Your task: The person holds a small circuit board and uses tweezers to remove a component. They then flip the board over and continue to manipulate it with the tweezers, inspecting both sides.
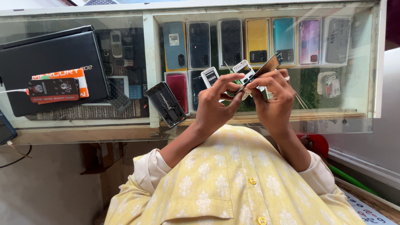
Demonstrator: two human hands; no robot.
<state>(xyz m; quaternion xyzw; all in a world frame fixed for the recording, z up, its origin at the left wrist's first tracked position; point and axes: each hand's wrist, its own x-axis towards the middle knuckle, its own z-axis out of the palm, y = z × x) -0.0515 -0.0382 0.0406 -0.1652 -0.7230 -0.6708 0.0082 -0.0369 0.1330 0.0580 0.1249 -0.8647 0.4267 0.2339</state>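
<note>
Two hands, left hand [216, 104] and right hand [273, 98], both clamped on one thin dark panel [266, 68].

The thin dark panel [266, 66] held between both hands is largely covered by the fingers [233, 81]; only its upper end shows. The left hand [214, 104] hides the lower part of a white battery [210, 76]. At the bench's [83, 135] left edge, a dark device [5, 127] is cut off by the frame. Small phones [116, 50] under the glass are too blurred to identify. The right hand [273, 100] masks whatever lies beneath it.
</note>
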